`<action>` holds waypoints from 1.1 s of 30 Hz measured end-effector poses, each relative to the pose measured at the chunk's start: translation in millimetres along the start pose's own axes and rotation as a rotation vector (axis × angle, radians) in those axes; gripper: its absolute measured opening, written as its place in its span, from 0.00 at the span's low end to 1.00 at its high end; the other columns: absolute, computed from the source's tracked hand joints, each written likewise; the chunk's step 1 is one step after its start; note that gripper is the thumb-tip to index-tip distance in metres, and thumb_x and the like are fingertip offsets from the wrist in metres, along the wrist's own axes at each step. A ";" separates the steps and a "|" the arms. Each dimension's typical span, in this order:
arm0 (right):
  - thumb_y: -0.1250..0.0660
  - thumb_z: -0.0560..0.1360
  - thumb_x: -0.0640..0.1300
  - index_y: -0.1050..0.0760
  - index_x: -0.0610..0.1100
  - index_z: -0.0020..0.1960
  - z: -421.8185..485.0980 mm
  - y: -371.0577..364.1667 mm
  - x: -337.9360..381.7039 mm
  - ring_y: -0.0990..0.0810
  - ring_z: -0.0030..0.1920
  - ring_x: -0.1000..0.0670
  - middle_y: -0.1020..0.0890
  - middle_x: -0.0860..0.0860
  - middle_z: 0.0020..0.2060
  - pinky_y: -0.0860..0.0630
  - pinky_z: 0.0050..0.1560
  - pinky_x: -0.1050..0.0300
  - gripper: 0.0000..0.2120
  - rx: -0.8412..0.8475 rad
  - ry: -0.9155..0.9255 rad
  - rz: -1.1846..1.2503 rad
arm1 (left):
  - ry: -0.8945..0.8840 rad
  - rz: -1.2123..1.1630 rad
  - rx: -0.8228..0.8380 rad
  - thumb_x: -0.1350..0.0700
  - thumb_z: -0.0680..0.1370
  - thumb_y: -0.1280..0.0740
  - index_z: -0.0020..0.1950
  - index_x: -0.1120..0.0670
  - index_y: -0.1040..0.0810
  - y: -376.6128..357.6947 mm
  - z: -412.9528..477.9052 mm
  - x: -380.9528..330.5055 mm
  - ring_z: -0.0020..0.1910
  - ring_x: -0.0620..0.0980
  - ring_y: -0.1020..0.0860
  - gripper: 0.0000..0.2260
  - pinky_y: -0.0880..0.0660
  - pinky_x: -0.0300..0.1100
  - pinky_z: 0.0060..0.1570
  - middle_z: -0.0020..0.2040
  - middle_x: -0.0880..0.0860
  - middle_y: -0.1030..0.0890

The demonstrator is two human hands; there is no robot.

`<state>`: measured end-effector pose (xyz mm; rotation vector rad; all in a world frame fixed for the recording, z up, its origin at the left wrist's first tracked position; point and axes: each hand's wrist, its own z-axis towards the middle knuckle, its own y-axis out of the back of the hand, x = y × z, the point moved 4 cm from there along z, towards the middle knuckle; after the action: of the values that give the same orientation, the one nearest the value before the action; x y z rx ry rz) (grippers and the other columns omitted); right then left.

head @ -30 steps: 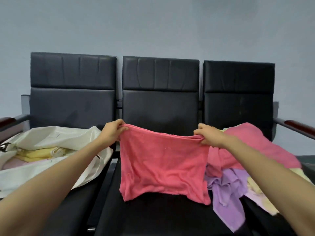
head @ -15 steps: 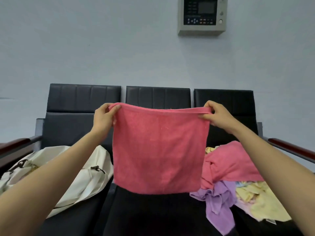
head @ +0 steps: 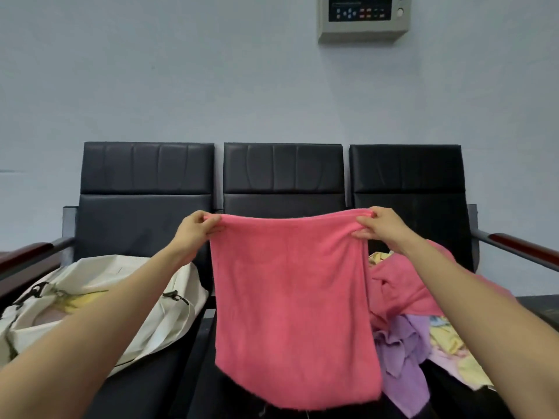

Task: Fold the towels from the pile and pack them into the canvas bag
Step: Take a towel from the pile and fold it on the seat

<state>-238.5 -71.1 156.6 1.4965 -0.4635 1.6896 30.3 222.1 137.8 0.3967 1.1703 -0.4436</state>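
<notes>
Wall (head: 151, 71): pale grey-blue and plain, behind everything.
Seats (head: 145, 225): three black padded ones joined in a row against the wall, with a wood-topped armrest (head: 27, 257) at each end.
Towel (head: 290, 297): pink, held up in the air before the middle seat, spread flat and hanging straight down. Its top edge sags a little between the two hands, and its lower edge hangs in front of the middle cushion.
Bag (head: 169, 322): cream canvas, slumped on the left seat with its mouth open toward the camera. Something yellow shows inside, too blurred to tell more. A dark clip (head: 172, 295) hangs on its side.
Pile (head: 399, 285): on the right seat, just beside the hanging towel. It has a pink towel on top, a purple one (head: 402, 355) spilling down the front and yellow ones (head: 453, 343) at the right.
Panel (head: 363, 19): beige box with a dark face and small buttons, high on the wall, cut off by the top edge.
Left hand (head: 195, 229): pinching the towel's top left corner, fingers curled over the edge.
Right hand (head: 382, 226): pinching the top right corner, cloth bunched under thumb and fingers.
</notes>
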 end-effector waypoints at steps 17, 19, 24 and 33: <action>0.37 0.80 0.39 0.20 0.40 0.48 -48.2 -17.9 -107.7 0.25 0.41 0.59 0.22 0.53 0.39 0.29 0.46 0.67 0.07 0.047 0.122 -0.192 | 0.091 0.170 0.088 0.57 0.78 0.32 0.47 0.59 0.25 13.7 -82.5 95.2 0.44 0.46 0.24 0.06 0.29 0.38 0.46 0.41 0.52 0.21; 0.39 0.81 0.41 0.22 0.43 0.44 -62.7 -24.2 -131.0 0.25 0.42 0.55 0.22 0.53 0.39 0.28 0.46 0.63 0.10 0.079 0.001 -0.171 | 0.186 0.133 0.126 0.57 0.79 0.34 0.48 0.59 0.27 11.8 -96.9 118.3 0.47 0.49 0.25 0.06 0.27 0.42 0.47 0.44 0.55 0.23; 0.41 0.82 0.43 0.24 0.42 0.50 -98.1 -31.0 -180.7 0.22 0.44 0.57 0.18 0.51 0.43 0.26 0.51 0.61 0.09 0.120 -0.179 -0.218 | 0.531 0.067 0.321 0.54 0.80 0.36 0.56 0.57 0.25 2.8 -127.0 162.3 0.45 0.48 0.21 0.08 0.23 0.43 0.41 0.48 0.54 0.21; 0.45 0.83 0.44 0.30 0.34 0.68 -75.7 -51.2 -247.7 0.28 0.67 0.39 0.26 0.36 0.66 0.34 0.64 0.52 0.19 0.113 -0.314 -0.585 | 0.473 0.244 0.173 0.54 0.81 0.37 0.46 0.55 0.31 -18.3 -97.1 200.8 0.38 0.48 0.26 0.07 0.29 0.41 0.34 0.42 0.53 0.25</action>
<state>-256.9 -66.1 -106.8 1.7748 -0.0686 1.0446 9.1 231.4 -84.8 0.8168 1.5212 -0.2415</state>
